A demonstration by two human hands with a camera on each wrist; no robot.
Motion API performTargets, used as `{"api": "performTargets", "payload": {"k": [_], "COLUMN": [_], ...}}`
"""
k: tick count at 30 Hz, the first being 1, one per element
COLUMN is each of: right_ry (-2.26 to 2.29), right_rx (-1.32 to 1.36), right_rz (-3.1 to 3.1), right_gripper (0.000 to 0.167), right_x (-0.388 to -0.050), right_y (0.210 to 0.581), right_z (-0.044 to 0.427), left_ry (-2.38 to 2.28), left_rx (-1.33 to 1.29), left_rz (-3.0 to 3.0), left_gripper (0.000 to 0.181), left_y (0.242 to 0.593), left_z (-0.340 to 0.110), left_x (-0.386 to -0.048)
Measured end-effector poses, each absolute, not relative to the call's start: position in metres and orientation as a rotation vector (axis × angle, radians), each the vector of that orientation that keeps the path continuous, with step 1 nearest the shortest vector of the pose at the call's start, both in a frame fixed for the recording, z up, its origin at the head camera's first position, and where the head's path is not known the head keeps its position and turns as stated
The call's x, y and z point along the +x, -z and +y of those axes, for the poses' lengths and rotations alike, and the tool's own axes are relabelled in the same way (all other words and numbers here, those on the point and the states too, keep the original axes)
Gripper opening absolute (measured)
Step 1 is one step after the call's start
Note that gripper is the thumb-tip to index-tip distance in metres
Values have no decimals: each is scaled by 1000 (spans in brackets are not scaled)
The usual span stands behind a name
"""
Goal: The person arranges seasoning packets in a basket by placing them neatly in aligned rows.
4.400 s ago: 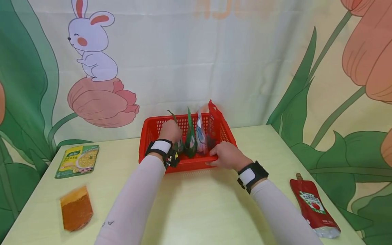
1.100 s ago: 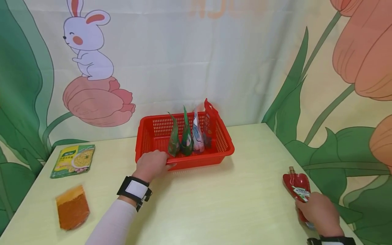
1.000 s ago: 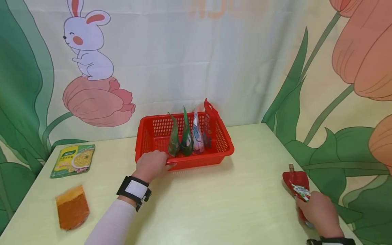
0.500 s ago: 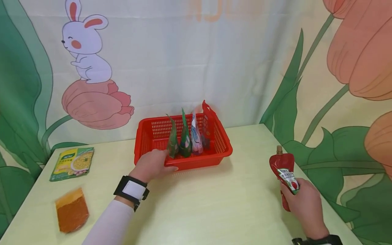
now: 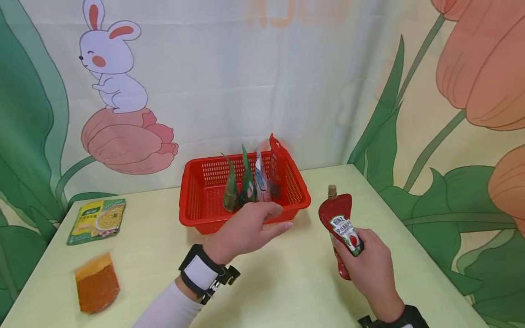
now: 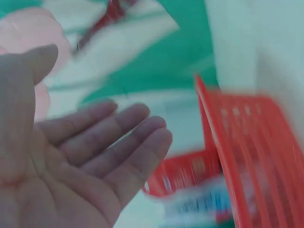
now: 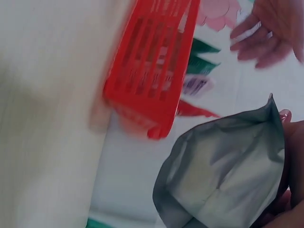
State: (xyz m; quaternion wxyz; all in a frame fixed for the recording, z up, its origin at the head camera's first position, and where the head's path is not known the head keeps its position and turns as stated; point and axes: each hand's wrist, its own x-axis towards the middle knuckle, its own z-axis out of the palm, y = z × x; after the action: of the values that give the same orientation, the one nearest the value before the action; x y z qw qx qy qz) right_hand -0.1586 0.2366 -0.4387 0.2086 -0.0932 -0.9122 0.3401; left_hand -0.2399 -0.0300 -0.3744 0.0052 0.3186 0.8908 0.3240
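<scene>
In the head view my right hand [image 5: 371, 266] grips a red Heinz ketchup pouch [image 5: 337, 214] by its lower part, spout up, above the right side of the table. The right wrist view shows the silvery bottom of that ketchup pouch [image 6: 111, 12] only from afar on the left camera, blurred. My left hand [image 5: 246, 232] hangs in the air in front of the red basket [image 5: 197, 219], fingers extended, holding nothing; the left wrist view shows its bare palm. Several packets stand upright in the basket: two green packets [image 5: 230, 193], a white-and-pink packet [image 5: 262, 182] and a red packet [image 5: 277, 164].
A yellow-green soup packet [image 5: 96, 221] lies at the table's left. Nearer the front lies a clear pouch of orange-brown contents [image 5: 97, 284]. A printed curtain [image 5: 246, 82] stands behind the basket and at the right side.
My right hand has lifted the ketchup pouch off the table and carried it left towards the basket. My left hand has let go of the basket's front rim and moved right.
</scene>
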Motion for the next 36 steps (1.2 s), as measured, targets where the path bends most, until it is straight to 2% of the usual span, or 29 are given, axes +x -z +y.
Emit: {"api": "performTargets", "payload": {"k": [6, 16, 23, 30, 36], "right_ry": [-974, -1049, -1090, -1480, -1895], "right_rx": [-101, 37, 49, 87, 391], "right_rz": [-2456, -2382, -2411, -2476, -2413], "right_gripper": [40, 37, 40, 53, 57], "right_x": [-154, -145, -142, -141, -147], "right_y": [441, 452, 448, 441, 442], "right_z": [205, 173, 168, 174, 181], "left_ry": [-1274, -1330, -1304, -1223, -1229], "left_rx": [861, 889, 973, 1145, 1316], "left_rz": [2705, 3008, 3056, 3030, 2852], "left_gripper": [51, 24, 16, 12, 6], "left_y": [367, 370, 368, 346, 329], "left_z": [2, 10, 5, -5, -16], "left_x": [-215, -199, -195, -188, -184]}}
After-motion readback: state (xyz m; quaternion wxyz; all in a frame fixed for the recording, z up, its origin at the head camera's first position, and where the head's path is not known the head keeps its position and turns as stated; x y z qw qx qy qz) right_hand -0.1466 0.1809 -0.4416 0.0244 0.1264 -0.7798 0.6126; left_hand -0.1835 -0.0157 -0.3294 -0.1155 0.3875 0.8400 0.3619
